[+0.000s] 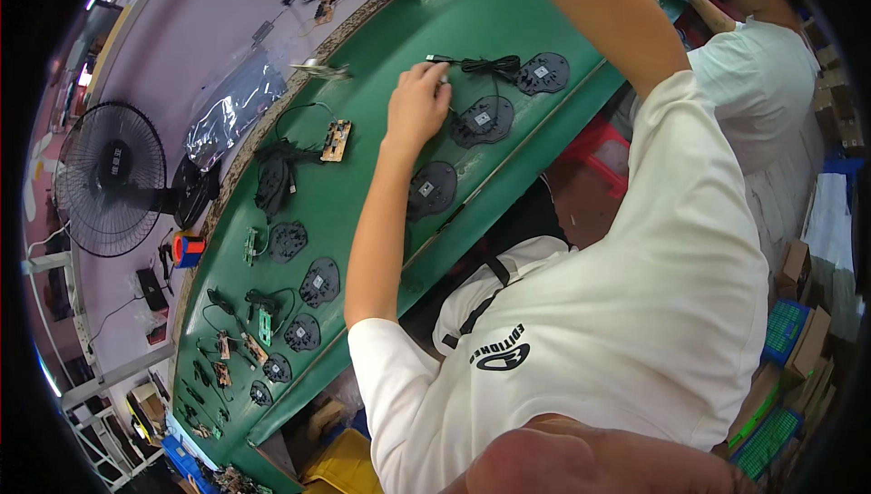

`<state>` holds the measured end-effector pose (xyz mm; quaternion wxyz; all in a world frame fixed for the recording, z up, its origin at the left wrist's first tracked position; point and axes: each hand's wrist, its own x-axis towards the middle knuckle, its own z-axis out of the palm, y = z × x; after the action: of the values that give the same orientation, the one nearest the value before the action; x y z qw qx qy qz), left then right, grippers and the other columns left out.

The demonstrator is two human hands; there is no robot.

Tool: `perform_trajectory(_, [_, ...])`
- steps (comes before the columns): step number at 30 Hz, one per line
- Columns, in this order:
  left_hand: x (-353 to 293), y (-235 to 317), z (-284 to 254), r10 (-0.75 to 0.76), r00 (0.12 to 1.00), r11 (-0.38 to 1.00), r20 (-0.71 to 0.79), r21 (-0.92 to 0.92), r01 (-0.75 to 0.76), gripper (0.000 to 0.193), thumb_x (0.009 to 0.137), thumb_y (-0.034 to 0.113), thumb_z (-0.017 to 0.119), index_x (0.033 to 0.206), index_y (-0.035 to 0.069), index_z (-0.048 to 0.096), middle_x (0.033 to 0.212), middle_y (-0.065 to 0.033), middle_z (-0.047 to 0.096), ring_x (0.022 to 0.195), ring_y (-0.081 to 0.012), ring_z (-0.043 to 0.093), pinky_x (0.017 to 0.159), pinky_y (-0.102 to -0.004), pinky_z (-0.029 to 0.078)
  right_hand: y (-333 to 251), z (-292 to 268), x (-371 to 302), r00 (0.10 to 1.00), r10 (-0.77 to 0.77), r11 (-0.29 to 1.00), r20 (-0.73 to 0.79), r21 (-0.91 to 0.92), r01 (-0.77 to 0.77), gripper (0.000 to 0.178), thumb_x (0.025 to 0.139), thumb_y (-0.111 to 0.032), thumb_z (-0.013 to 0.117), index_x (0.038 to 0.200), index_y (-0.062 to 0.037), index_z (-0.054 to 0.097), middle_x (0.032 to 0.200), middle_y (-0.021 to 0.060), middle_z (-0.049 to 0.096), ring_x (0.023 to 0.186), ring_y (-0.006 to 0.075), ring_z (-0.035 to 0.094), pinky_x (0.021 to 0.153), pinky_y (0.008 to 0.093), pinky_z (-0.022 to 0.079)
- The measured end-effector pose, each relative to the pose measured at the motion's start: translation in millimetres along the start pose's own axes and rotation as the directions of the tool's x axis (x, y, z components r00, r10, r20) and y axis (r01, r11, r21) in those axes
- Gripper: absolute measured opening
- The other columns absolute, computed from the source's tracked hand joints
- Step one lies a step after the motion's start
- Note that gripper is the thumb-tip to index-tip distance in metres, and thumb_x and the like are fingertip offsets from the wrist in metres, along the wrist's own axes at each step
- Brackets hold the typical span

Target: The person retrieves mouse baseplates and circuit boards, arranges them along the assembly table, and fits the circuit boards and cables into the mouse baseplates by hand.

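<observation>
My left hand is over the green work surface, its fingers bent together. A small pale bit shows between thumb and fingers, too small to name. Just past the fingertips lie a cable plug and a bundled black cable. Right of the hand sits a black lobed plastic base with a pale square at its middle; a second black base lies farther up, and a third black base is beside my forearm. My right arm reaches out past the top edge, its hand out of view.
Left of my arm lie a brown circuit board, a black cable bundle and several more bases and boards. A black fan and a red-and-blue spool stand beyond the edge. Another person works at upper right, near a red stool.
</observation>
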<state>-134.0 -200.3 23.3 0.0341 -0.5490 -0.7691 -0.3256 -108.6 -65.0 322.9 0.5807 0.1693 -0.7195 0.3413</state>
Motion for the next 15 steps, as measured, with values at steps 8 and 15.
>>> perform_trajectory(8, [17.1, -33.7, -22.1, -0.315, 0.946, 0.925, -0.077, -0.246, 0.289, 0.028, 0.092, 0.024, 0.061, 0.111, 0.005, 0.070, 0.103, -0.0182, 0.070, 0.086, -0.0356, 0.067, 0.079, -0.0426, 0.053, 10.8, -41.1, -33.1, 0.995, 0.087, 0.995, 0.051, -0.048, -0.085, 0.019, 0.094, -0.009, 0.062, 0.111, -0.0013, 0.061, 0.084, 0.0078, 0.064, 0.072, 0.0158, 0.056, 0.067, 0.0311, 0.046])
perform_trajectory(15, [49.7, -43.7, -27.7, -0.593, 0.772, 0.800, -0.229, -0.056, 0.598, 0.037, 0.089, 0.034, 0.058, 0.091, 0.000, 0.073, 0.091, -0.0214, 0.073, 0.088, -0.0393, 0.070, 0.082, -0.0462, 0.053, 30.0, -58.7, -59.2, 0.974, 0.221, 0.975, 0.060, -0.041, -0.218, 0.022, 0.095, -0.009, 0.062, 0.116, -0.0006, 0.061, 0.084, 0.0049, 0.064, 0.070, 0.0109, 0.056, 0.062, 0.0275, 0.046])
